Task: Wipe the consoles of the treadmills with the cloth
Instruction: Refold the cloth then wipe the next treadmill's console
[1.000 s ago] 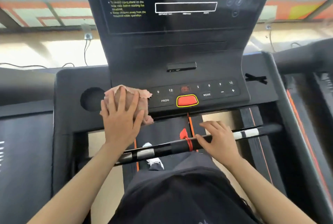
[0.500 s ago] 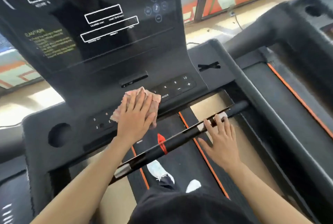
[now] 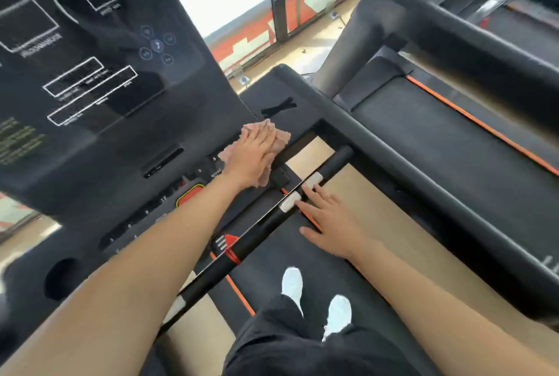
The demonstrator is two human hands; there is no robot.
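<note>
The cloth (image 3: 279, 139) has been swept to the console's (image 3: 121, 103) right end under the flat left hand (image 3: 252, 157); its button strip is judged wiped. The right hand (image 3: 329, 224) is rested, fingers spread, on the handlebar (image 3: 257, 233).

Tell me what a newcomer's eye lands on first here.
The left hand presses a pink cloth flat on the right end of the dark console, centre frame. Below it, the right hand rests straight fingers on the black handlebar, and a red button shows beside the left forearm.
</note>
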